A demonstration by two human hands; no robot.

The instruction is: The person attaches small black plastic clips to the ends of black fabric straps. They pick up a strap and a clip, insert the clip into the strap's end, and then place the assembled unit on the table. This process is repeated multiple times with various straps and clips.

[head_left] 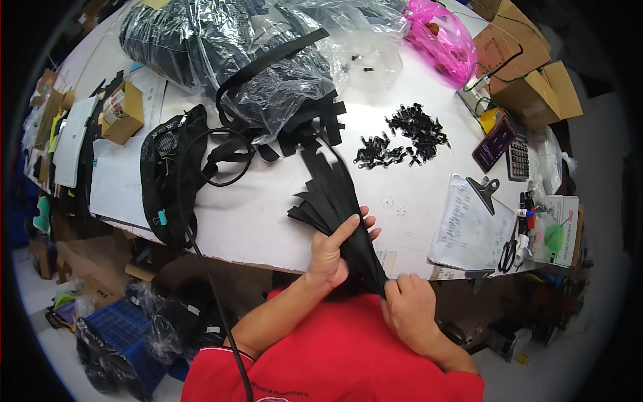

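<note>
A bundle of flat black strips (335,194), like fabric tape, slants across the table's front edge. Its far ends fan out unevenly over the white tabletop. My left hand (333,253) is wrapped around the middle of the bundle, thumb on top. Lower down, close to the red shirt, my right hand (410,307) is closed on the gathered near end. Its fingertips are partly hidden from view. Beyond the bundle, to the right, lie piles of small black zipper sliders (418,130).
Plastic-wrapped dark goods (194,40) fill the back of the table. A black pouch (167,174) and a looping black cable (213,285) are on the left. To the right are a clipboard (462,224), phone (494,144), calculator (518,157), scissors (509,253) and cardboard boxes (536,94).
</note>
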